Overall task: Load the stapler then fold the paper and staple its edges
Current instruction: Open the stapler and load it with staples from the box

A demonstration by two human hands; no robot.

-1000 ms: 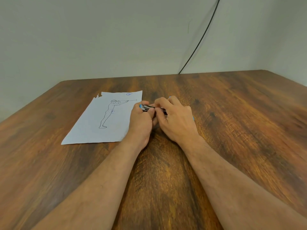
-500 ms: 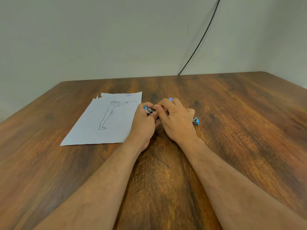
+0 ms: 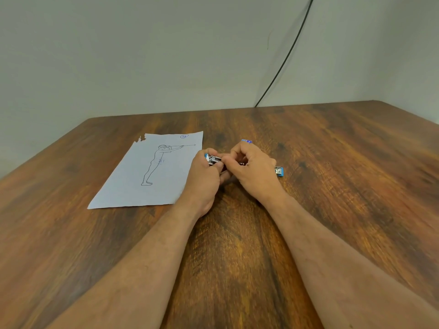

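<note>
Stapler held low over the tabletop, just right of the paper. Left hand grips its metal end, fingers curled around it; right hand pinches at the middle. Versus a second ago, a blue end now shows right of the right hand: stapler apparently hinged open. Loading under way; paper flat, unfolded.

You're getting soft, even, fairly bright light with only faint shadows under your forearms on the table, no glare, slight blur low in the frame, and wide-angle bending of the table's far edge.
</note>
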